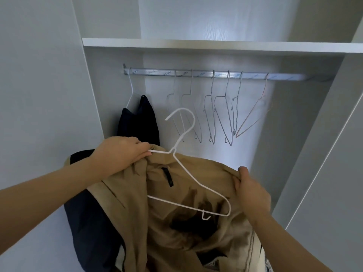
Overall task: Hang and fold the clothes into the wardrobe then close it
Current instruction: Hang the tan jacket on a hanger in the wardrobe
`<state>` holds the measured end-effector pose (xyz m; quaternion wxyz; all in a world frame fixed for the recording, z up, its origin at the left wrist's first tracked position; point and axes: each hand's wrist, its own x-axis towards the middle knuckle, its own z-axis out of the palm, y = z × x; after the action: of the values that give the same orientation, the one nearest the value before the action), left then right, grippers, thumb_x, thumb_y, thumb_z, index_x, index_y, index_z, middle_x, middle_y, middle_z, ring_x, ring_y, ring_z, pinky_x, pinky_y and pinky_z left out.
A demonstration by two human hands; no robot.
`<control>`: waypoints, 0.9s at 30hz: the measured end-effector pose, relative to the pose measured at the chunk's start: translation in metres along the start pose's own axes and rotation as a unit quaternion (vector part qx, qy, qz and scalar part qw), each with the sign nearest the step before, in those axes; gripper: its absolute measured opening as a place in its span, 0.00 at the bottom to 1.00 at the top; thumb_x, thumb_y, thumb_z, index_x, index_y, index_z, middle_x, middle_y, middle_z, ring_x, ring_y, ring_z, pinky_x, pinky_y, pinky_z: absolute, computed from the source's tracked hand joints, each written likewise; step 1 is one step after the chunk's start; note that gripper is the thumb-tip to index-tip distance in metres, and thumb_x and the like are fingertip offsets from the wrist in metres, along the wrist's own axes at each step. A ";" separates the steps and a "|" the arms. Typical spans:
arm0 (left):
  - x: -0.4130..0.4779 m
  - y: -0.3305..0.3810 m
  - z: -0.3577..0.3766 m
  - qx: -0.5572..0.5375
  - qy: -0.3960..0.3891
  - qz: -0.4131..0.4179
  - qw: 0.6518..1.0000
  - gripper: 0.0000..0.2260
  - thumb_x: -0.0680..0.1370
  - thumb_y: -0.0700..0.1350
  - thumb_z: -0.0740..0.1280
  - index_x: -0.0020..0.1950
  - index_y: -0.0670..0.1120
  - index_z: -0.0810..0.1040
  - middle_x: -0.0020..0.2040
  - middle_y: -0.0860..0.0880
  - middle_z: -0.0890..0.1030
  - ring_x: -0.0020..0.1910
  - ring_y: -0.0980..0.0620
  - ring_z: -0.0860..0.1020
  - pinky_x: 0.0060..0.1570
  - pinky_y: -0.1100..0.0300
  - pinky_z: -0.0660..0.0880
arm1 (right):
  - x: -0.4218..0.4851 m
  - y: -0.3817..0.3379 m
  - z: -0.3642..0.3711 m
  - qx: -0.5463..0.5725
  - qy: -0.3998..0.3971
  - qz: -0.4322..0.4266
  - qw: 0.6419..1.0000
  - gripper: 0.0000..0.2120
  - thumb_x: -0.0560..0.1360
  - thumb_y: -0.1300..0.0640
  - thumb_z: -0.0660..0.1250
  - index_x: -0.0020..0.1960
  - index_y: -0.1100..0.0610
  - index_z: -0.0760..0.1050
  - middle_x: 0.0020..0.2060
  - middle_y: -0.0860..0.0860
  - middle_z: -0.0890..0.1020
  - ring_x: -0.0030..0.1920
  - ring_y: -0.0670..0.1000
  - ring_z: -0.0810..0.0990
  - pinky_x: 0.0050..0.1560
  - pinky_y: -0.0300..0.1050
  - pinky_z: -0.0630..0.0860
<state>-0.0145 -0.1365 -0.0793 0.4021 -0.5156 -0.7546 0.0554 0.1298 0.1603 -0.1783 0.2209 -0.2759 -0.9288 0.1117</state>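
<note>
I hold a tan garment in front of the open wardrobe. My left hand grips the left end of a white wire hanger together with the tan fabric. My right hand pinches the garment's edge at the right. The hanger lies partly inside the garment's opening, its hook pointing up. A dark navy cloth hangs over my left forearm. Above, the metal rail carries several bare wire hangers. A dark garment hangs at the rail's left end.
A white shelf runs above the rail. The wardrobe's left side panel and an open door at the right frame the hanging space. Free rail shows at the far right, past the last hanger.
</note>
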 end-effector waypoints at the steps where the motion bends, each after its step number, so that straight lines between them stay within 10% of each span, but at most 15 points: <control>1: 0.001 0.005 0.003 0.022 -0.013 0.000 1.000 0.27 0.81 0.54 0.49 0.34 0.43 0.78 0.24 0.47 0.71 0.16 0.52 0.67 0.15 0.66 0.62 | 0.001 -0.001 -0.002 0.009 0.008 0.006 1.000 0.07 0.81 0.51 0.49 0.55 0.52 0.61 0.31 0.46 0.69 0.29 0.48 0.68 0.26 0.39 0.58; 4: 0.004 0.022 0.013 0.068 -0.102 -0.069 0.990 0.13 0.78 0.52 0.64 0.41 0.44 0.78 0.32 0.47 0.76 0.24 0.51 0.74 0.18 0.65 0.55 | 0.004 -0.013 -0.005 0.116 0.013 0.026 0.993 0.03 0.80 0.55 0.52 0.49 0.54 0.62 0.32 0.50 0.72 0.32 0.51 0.71 0.29 0.42 0.63; 8: 0.012 0.033 0.029 0.028 -0.231 -0.245 0.941 0.14 0.82 0.55 0.53 0.50 0.46 0.71 0.42 0.51 0.74 0.36 0.51 0.73 0.30 0.59 0.65 | 0.004 -0.043 -0.018 0.333 -0.039 0.049 0.941 0.07 0.79 0.57 0.56 0.43 0.56 0.66 0.35 0.49 0.73 0.36 0.48 0.73 0.31 0.38 0.66; 13: 0.010 0.045 0.027 -0.120 -0.094 -0.355 0.922 0.15 0.79 0.57 0.57 0.47 0.47 0.74 0.40 0.49 0.78 0.38 0.51 0.76 0.35 0.55 0.73 | -0.019 -0.080 -0.027 0.494 -0.243 -0.042 0.834 0.05 0.77 0.55 0.62 0.44 0.47 0.75 0.41 0.48 0.79 0.44 0.47 0.78 0.43 0.40 0.74; 20: 0.000 0.047 0.003 -0.187 0.085 -0.378 0.903 0.09 0.74 0.50 0.69 0.51 0.48 0.80 0.41 0.52 0.81 0.39 0.57 0.74 0.33 0.73 0.60 | -0.031 -0.080 -0.042 0.401 -0.492 -0.111 0.765 0.05 0.75 0.49 0.67 0.49 0.41 0.76 0.44 0.43 0.83 0.46 0.45 0.82 0.47 0.37 0.77; 22: -0.003 0.046 -0.001 -0.223 0.087 -0.382 0.893 0.08 0.73 0.49 0.70 0.50 0.48 0.80 0.41 0.57 0.78 0.40 0.60 0.71 0.36 0.75 0.62 | -0.031 -0.081 -0.044 0.473 -0.362 -0.085 0.798 0.04 0.75 0.50 0.65 0.44 0.42 0.78 0.38 0.44 0.83 0.38 0.42 0.82 0.41 0.36 0.76; 25: -0.006 0.046 -0.005 -0.275 0.090 -0.371 0.882 0.08 0.72 0.48 0.72 0.48 0.48 0.80 0.40 0.60 0.76 0.40 0.61 0.73 0.40 0.73 0.67 | -0.021 -0.076 -0.043 0.428 0.084 -0.057 0.898 0.08 0.76 0.54 0.62 0.40 0.45 0.74 0.36 0.40 0.78 0.40 0.41 0.76 0.43 0.34 0.70; 27: -0.006 0.047 -0.008 -0.298 0.099 -0.349 0.883 0.07 0.71 0.47 0.73 0.47 0.49 0.80 0.38 0.64 0.74 0.40 0.64 0.73 0.41 0.74 0.69 | -0.015 -0.076 -0.045 0.256 0.071 -0.117 0.957 0.08 0.78 0.49 0.58 0.47 0.48 0.75 0.43 0.39 0.75 0.47 0.45 0.74 0.51 0.40 0.69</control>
<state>0.0262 -0.1224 -0.1003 0.2954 -0.3174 -0.8231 -0.3668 0.1276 0.0934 -0.1190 0.3609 -0.1066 -0.8767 0.2995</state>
